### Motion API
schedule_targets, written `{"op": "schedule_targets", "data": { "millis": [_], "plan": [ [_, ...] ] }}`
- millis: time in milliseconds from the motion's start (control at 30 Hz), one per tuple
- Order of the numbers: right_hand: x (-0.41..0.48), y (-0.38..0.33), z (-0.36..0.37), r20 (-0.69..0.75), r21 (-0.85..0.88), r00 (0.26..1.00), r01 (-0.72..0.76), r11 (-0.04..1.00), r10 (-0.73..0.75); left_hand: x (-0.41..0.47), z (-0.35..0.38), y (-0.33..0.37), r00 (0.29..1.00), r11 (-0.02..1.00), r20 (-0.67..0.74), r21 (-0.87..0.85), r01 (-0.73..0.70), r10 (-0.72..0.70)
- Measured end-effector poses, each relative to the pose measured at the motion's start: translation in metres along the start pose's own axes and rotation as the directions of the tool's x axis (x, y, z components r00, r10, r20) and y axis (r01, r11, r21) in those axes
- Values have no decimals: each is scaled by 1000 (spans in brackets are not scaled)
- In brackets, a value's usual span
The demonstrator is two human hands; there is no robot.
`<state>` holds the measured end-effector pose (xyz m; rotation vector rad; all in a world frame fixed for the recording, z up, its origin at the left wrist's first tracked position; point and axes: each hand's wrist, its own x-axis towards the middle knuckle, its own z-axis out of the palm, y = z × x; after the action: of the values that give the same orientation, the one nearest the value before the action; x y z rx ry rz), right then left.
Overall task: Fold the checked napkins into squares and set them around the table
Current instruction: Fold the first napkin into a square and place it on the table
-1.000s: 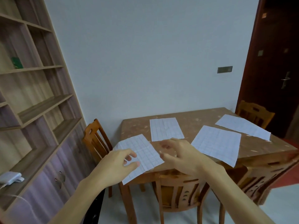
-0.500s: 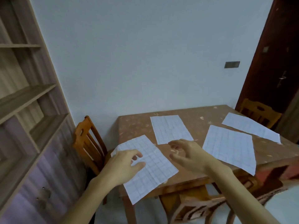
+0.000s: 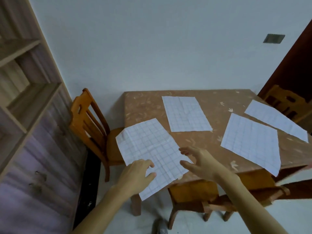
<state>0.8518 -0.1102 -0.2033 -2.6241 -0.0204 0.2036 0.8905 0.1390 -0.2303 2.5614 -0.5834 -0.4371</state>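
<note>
Several white checked napkins lie unfolded on a brown patterned table (image 3: 145, 105). The nearest napkin (image 3: 152, 149) hangs over the table's front left corner. My left hand (image 3: 136, 173) is at that napkin's near edge, fingers curled and apart, with the thumb over the paper; I cannot tell whether it touches. My right hand (image 3: 199, 161) hovers open at the napkin's right edge, fingers spread. A second napkin (image 3: 185, 114) lies flat behind it. A third napkin (image 3: 251, 141) overhangs the front edge at the right. A fourth napkin (image 3: 275, 120) lies at the far right.
A wooden chair (image 3: 89, 125) stands at the table's left side, another chair (image 3: 194, 195) is tucked under the front, and a third chair (image 3: 285, 102) is at the far right. A tall shelf unit (image 3: 27, 98) fills the left. A dark door (image 3: 293, 68) is right.
The view has tilted down and come closer to the table. Both hands have reached forward over the nearest napkin, the left at its near edge, the right at its right edge.
</note>
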Motion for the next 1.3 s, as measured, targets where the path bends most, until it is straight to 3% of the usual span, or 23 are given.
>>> {"op": "schedule_targets", "data": {
  "millis": [333, 667, 867, 1133, 1300],
  "plan": [
    [85, 60, 59, 212, 66, 977, 18, 998, -31, 74, 63, -27, 992, 995, 87, -18, 93, -91],
    [108, 132, 141, 412, -81, 911, 68, 994, -28, 105, 166, -40, 965, 958, 207, 268, 101, -160],
    [103, 153, 178, 428, -49, 902, 78, 996, -50, 110, 211, -53, 956, 948, 193, 275, 162, -219],
    [106, 163, 191, 365, 47, 928, 54, 997, -68, 121, 211, -72, 991, 935, 79, 348, 74, -108],
    [105, 166, 191, 324, 84, 942, 60, 995, -84, 132, 210, -60, 969, 931, 136, 334, 150, -205]
  ]
}}
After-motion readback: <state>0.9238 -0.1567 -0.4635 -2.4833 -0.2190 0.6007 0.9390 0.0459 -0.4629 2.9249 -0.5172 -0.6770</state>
